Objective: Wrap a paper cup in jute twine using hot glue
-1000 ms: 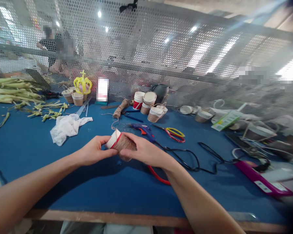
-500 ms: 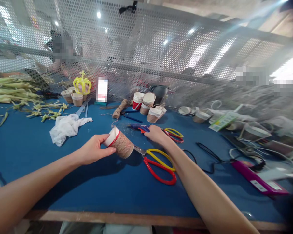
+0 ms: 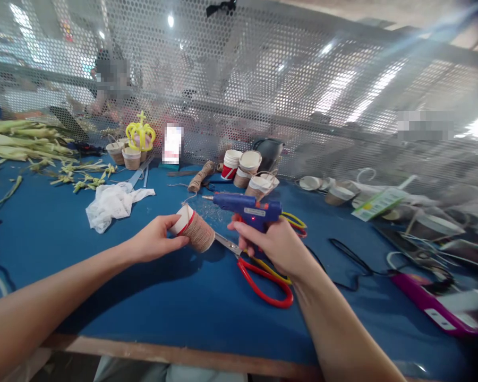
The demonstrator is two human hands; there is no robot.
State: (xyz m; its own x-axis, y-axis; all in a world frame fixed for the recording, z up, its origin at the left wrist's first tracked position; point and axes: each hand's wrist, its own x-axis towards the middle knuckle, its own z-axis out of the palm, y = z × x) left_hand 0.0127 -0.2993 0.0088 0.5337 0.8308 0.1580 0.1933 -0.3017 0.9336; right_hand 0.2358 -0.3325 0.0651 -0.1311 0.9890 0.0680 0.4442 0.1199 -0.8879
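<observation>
My left hand grips a paper cup by its white rim. Brown twine is wound round most of the cup, with a red band showing below the rim, and it lies tilted just over the table. A blue hot glue gun is in my right hand, its nozzle pointing left above the cup and a small red light lit on its side. Under that hand lie large scissors with one red and one yellow handle, blades toward the cup.
On the blue table are a crumpled white cloth, a twine bundle, several cups and a yellow crown-shaped piece. Plant stalks lie left. At right are a purple power strip and black cable. A perforated metal screen stands behind.
My right hand has lifted the glue gun off the table and holds it by its grip, nozzle left. My left hand still holds the cup in nearly the same place.
</observation>
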